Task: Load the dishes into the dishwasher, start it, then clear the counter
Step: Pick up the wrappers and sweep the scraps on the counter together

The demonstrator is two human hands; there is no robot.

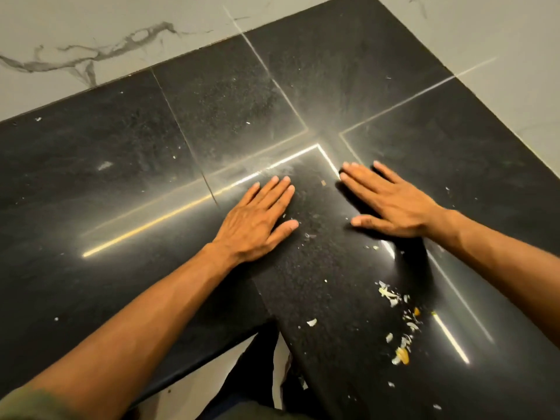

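Observation:
A black polished stone counter (pixel 145 153) fills the view, meeting in a corner. My left hand (pixel 257 218) lies flat on it, palm down with fingers straight, near the middle. My right hand (pixel 391 201) lies flat on the counter to the right, fingers spread and straight. Neither hand holds anything. A scatter of white and yellow food scraps (pixel 400 322) lies on the counter at the lower right, nearer to me than my right hand. Small crumbs (pixel 306 236) dot the surface between the hands. No dishes or dishwasher are in view.
White marble-patterned wall tiles (pixel 91 40) run behind the counter at the top and right. The counter's front edge (pixel 212 356) cuts diagonally at the lower left, with pale floor (pixel 194 392) and my dark-clothed legs below it. Bright light strips reflect off the stone.

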